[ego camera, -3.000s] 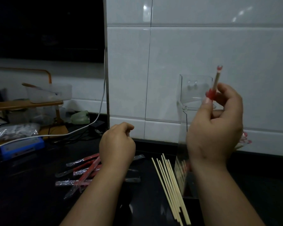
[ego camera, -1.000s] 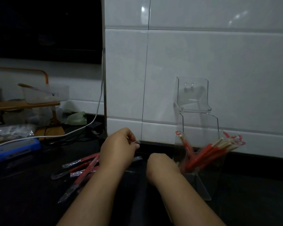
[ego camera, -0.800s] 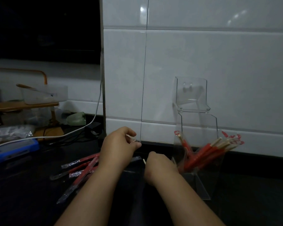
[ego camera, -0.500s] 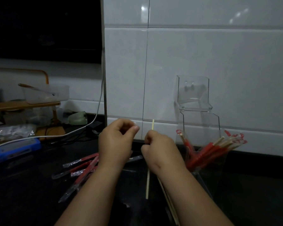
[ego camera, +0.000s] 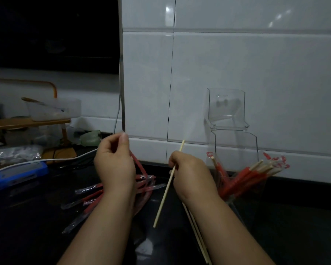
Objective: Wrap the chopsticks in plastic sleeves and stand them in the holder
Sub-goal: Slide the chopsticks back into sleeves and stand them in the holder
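— Near the back edge of the counter (ego camera: 36, 226), against the tiled wall (ego camera: 256, 64), what is standing?

— A clear holder (ego camera: 225, 106) is standing there. Wrapped chopsticks (ego camera: 243, 178) are leaning inside it toward the right, with red sleeves covering their lower parts and pale tips poking out.

— And what are the hands doing?

— The right hand (ego camera: 191, 173) is gripping one bare chopstick (ego camera: 166, 190), fingers curled round it near the upper end. That stick is tilting, its top pointing at the wall and its lower end hanging above the counter. The left hand (ego camera: 113, 165) is pinching the top of a red plastic sleeve (ego camera: 139, 165) between thumb and fingertips, near the stick but apart from it.

— Is any room showing?

— Dark counter is showing between the forearms and to the right of the holder. More red sleeves (ego camera: 90, 197) are lying scattered left of the middle, under and beyond the left wrist.

— What is proving hard to see?

— The left hand is covering part of the pinched sleeve. The right forearm is hiding part of the loose bare chopsticks (ego camera: 194, 231), and the view's bottom edge is cutting them off. Dim light is blurring the holder's base.
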Tool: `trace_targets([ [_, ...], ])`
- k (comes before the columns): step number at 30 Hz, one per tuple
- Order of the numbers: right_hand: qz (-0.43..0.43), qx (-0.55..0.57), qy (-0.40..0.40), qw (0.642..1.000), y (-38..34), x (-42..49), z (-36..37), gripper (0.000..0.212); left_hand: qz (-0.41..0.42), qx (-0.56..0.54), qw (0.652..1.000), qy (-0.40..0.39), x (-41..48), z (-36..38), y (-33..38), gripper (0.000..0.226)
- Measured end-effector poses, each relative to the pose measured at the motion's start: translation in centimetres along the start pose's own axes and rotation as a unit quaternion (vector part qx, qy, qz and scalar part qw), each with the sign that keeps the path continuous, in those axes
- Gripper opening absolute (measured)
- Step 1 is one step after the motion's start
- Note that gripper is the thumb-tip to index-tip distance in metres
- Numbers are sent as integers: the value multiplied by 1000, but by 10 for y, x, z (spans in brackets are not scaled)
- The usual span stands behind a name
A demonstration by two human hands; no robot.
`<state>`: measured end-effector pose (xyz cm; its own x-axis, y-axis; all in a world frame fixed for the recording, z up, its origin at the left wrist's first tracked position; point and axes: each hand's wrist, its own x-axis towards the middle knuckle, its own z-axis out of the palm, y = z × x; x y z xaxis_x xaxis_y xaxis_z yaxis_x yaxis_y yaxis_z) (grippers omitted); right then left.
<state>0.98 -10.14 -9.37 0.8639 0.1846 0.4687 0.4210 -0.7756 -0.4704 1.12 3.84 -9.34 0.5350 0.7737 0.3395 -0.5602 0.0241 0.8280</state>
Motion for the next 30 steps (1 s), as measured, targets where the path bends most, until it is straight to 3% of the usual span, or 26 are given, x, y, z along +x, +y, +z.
trace_targets([
  [4, 16, 69, 0, 997, 0, -1, 2, 11, -76, -56, 993, 66, 9, -2, -6, 14],
  [10, 73, 237, -42, 968, -3, 0, 6, 28, -138, -126, 974, 130, 16, -4, -11, 14],
  [15, 138, 466, -36, 873, -4, 2, 5, 21, -146, -148, 964, 167, 19, -5, -11, 9],
  [17, 122, 466, -1, 877, -3, 4, 6, 26, -147, -115, 969, 164, 15, -4, -9, 12],
  [19, 100, 419, 55, 901, -4, 4, 5, 28, -131, -64, 976, 161, 12, -5, -8, 35],
  [21, 78, 356, 101, 926, -5, 4, 4, 27, -45, 10, 992, 115, 12, -8, -8, 44],
  [24, 52, 303, 142, 941, -7, 1, 3, 24, 98, 128, 985, -55, 9, -4, -11, 48],
  [27, 45, 279, 153, 947, -7, 0, 1, 21, 196, 196, 938, -209, -7, 3, -7, 56],
  [30, 41, 327, 142, 933, -9, -2, -6, 17, 280, 276, 873, -288, -16, 5, -12, 56],
])
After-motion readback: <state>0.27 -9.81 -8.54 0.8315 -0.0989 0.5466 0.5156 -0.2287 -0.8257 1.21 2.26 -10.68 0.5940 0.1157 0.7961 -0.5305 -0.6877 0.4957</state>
